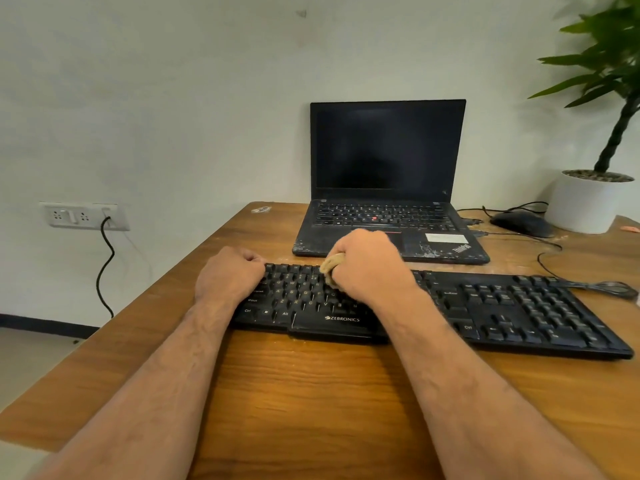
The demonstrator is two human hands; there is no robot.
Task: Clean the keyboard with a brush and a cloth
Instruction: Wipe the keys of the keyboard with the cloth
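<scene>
as the bench (311, 393) runs left to right, items stand thus. wall socket plate (85, 216), far left off the bench, one black cable (105, 265) plugged in and hanging down. left hand (230, 275), fingers curled round the keyboard's left end; judged to be steadying the board so it does not slide under wiping. keyboard (519, 310), black, full-size, lying flat across the bench near its middle, number pad to the right; this is the task's object. cloth (331, 266), tan, bunched, only a small fold showing. right hand (367, 268), clamped on the cloth and pressed down on the upper letter rows; wadding it likely gives a firm pad to work between keys. the cloth step seems in hand; progress cannot be told. no brush is visible. laptop (388, 174), open, screen dark, just behind the keyboard, palm rest scuffed white. mouse (521, 223), black, right of the laptop, lead trailing. the keyboard's own lead is coiled at the right end. potted plant (585, 202), white pot, far right rear corner, against the wall.
</scene>
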